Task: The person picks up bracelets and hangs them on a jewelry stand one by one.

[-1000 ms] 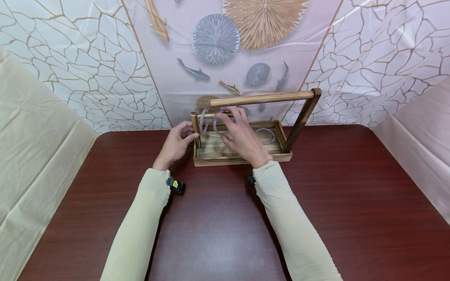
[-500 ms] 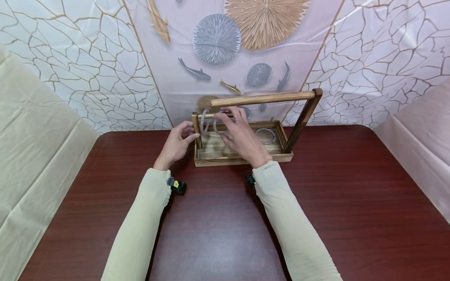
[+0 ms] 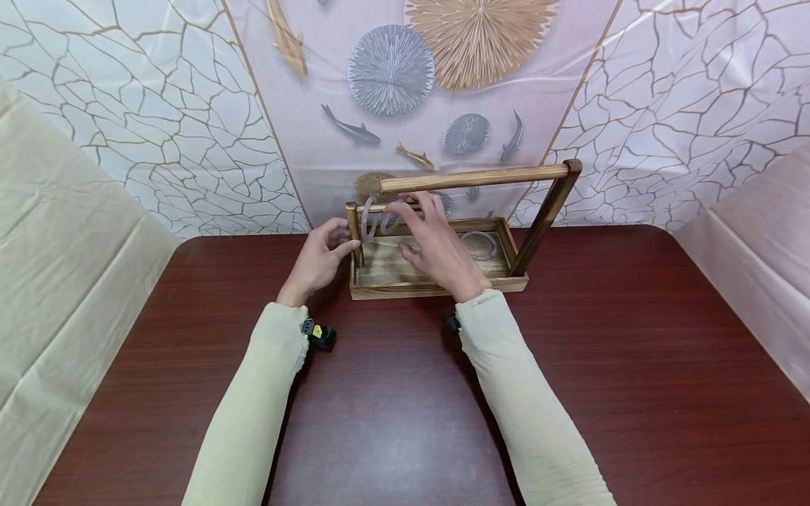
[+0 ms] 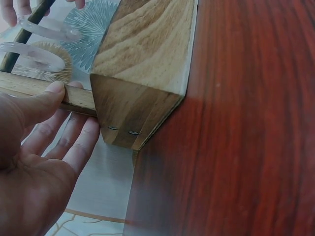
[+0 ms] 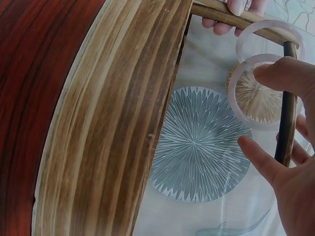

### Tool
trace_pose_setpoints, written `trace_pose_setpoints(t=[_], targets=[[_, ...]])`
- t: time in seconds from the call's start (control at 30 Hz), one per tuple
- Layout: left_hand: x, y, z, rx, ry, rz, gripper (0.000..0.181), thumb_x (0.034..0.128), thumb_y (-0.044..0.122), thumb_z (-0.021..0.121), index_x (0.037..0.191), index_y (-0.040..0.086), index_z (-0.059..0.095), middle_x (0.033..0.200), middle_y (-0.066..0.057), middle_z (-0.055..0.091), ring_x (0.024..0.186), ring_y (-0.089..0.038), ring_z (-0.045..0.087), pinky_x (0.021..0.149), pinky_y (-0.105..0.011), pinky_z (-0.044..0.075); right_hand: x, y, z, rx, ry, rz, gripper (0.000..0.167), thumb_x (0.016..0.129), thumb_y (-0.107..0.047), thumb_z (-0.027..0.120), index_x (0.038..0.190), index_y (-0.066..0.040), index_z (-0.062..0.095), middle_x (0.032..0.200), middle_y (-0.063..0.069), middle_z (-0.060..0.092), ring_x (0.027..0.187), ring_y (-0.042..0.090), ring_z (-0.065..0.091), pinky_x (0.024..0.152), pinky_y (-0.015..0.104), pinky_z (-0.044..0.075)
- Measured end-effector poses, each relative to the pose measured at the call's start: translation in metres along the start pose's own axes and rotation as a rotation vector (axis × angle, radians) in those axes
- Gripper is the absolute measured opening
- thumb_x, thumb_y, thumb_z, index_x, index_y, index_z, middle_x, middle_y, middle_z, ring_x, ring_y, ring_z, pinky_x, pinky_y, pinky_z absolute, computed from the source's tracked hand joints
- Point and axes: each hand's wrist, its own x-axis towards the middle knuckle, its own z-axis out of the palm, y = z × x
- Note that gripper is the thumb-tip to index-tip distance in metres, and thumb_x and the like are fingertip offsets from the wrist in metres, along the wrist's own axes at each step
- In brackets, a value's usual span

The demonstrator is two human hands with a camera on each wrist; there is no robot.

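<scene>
A wooden stand has a shallow tray base (image 3: 392, 290) and rods at two heights. My left hand (image 3: 318, 260) holds its short left post (image 4: 78, 101), thumb on one side and fingers on the other. Two pale translucent bangles hang on the lower rod (image 5: 290, 123): one bangle (image 3: 364, 219) near the post, another bangle (image 5: 236, 105) further right. My right hand (image 3: 436, 246) is at that second bangle, thumb and forefinger spread apart. The forefinger overlaps the ring in the right wrist view; touching or not, I cannot tell. A third bangle (image 3: 495, 246) lies in the tray's right part.
Above my right hand runs the stand's upper rod (image 3: 481, 178), carried by a tall right post (image 3: 545, 218). The stand sits at the back of a dark red table (image 3: 392, 407), before a patterned backdrop (image 3: 190, 126). Pale cloth (image 3: 63, 281) hangs at the sides.
The right thumb and forefinger have come off the second bangle, which now hangs tilted and shifted slightly left on the lower rod. The left hand stays on the post.
</scene>
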Motion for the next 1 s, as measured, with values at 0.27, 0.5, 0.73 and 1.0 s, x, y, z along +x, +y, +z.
trace_pose_setpoints(t=[0.27, 0.5, 0.73, 1.0], targets=[[0.0, 0.0, -0.001, 0.002, -0.004, -0.007, 0.024, 0.1004, 0.011, 0.064, 0.123, 0.003, 0.06, 0.12, -0.019, 0.07, 0.111, -0.029, 0.064, 0.094, -0.037, 0.048, 0.0, -0.001, -0.005, -0.007, -0.006, 0.02, 0.065, 0.088, -0.007, 0.077, 0.143, -0.023, 0.046, 0.142, 0.018, 0.043, 0.131, 0.035, 0.041, 0.089, 0.042, 0.057], [0.001, -0.001, 0.0, 0.005, -0.004, -0.013, 0.025, 0.1005, 0.01, 0.063, 0.124, 0.002, 0.06, 0.121, -0.019, 0.07, 0.112, -0.029, 0.064, 0.095, -0.036, 0.048, -0.003, -0.001, -0.013, -0.022, -0.036, 0.058, 0.064, 0.09, -0.013, 0.076, 0.145, -0.024, 0.046, 0.145, 0.017, 0.042, 0.133, 0.035, 0.04, 0.077, 0.042, 0.057], [0.0, -0.001, 0.0, 0.002, -0.004, -0.016, 0.025, 0.1002, 0.01, 0.064, 0.123, 0.002, 0.06, 0.121, -0.019, 0.07, 0.112, -0.03, 0.064, 0.093, -0.036, 0.048, -0.004, 0.002, -0.017, -0.037, -0.051, 0.065, 0.065, 0.089, -0.015, 0.078, 0.145, -0.025, 0.047, 0.146, 0.016, 0.044, 0.132, 0.035, 0.041, 0.076, 0.041, 0.058], [0.0, 0.0, 0.0, 0.007, -0.002, -0.011, 0.024, 0.1003, 0.01, 0.064, 0.123, 0.002, 0.06, 0.12, -0.019, 0.07, 0.112, -0.03, 0.064, 0.094, -0.038, 0.049, -0.007, 0.004, -0.023, -0.03, -0.064, 0.074, 0.067, 0.089, -0.016, 0.077, 0.147, -0.026, 0.046, 0.146, 0.011, 0.045, 0.129, 0.031, 0.041, 0.077, 0.04, 0.057]])
